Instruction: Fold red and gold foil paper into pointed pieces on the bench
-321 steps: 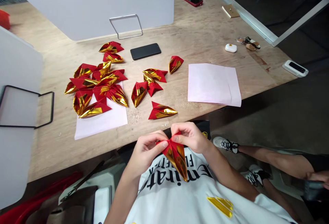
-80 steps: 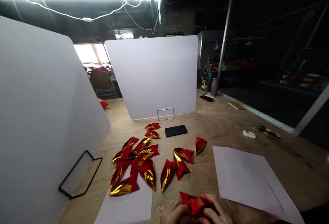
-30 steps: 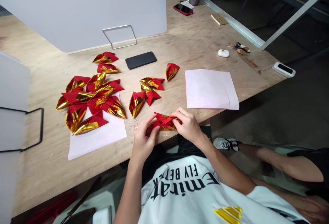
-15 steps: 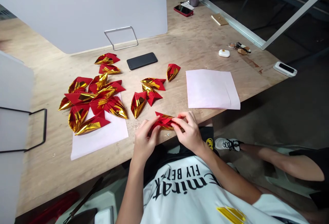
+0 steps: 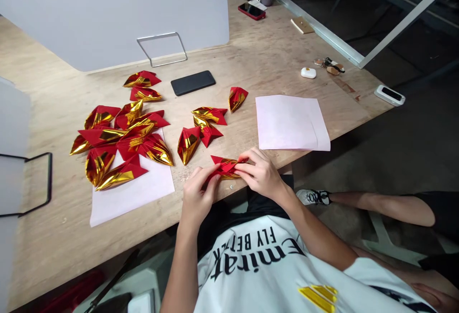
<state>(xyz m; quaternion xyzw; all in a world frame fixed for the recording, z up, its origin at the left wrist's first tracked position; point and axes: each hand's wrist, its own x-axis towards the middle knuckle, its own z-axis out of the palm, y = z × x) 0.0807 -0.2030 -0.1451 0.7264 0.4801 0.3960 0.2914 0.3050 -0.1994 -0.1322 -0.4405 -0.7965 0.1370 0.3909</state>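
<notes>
I have the red-and-gold folded foil-paper piece [image 5: 227, 167] at the front edge of the pale wooden tabletop [image 5: 283, 54], with wood grain running from it to the pinkish-white rectangular sheet [image 5: 292, 124] on the right, whose corner overhangs that edge. To the left, a loose trio of matching red-and-gold pieces [image 5: 189, 145] narrows my room.

My left hand [image 5: 196, 193] pinches one end narrowly between thumb and fingers; my right hand [image 5: 261, 175] grips the other end the same way. The fingers hide both tips, and I cannot tell whether the piece touches the wood.

A heap of pointed, boat-shaped red-and-gold pieces [image 5: 134, 136] covers much of a second pale sheet [image 5: 143, 191]. Their gold is mirror-bright and creased, their red matte. A white upright panel [image 5: 125, 11] is cut off above.
</notes>
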